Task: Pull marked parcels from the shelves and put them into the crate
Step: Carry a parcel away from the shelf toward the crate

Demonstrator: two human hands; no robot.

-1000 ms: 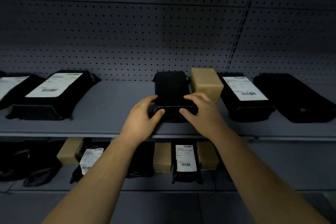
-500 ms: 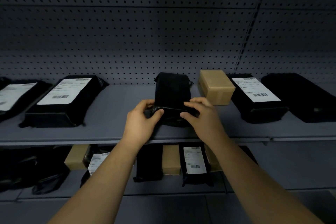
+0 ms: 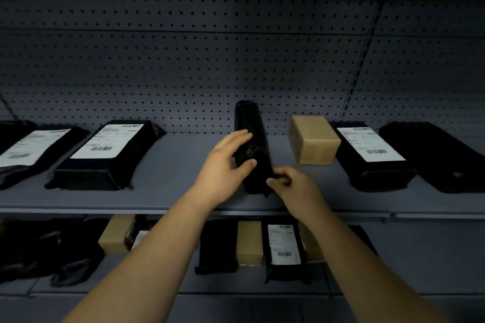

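- Both hands grip the black parcel (image 3: 256, 149). The left hand (image 3: 223, 165) curls its fingers over the upper face with the thumb on the near side, and the right hand (image 3: 294, 186) pinches the near lower corner.
- It stands tipped up on one long edge on the upper shelf (image 3: 170, 178), with the brown box (image 3: 313, 140) near on its right but not touching.
- The step looks like turning it to check for a label. A good turn would roll it on its edge, with the left hand bearing the weight and the right steering the corner, clear of the box.
- Its wrap is glossy, wrinkled black film. No white label shows on the faces in view, unlike the labelled parcel (image 3: 367, 149) further right, and the far face is hidden.
- No crate is in view.
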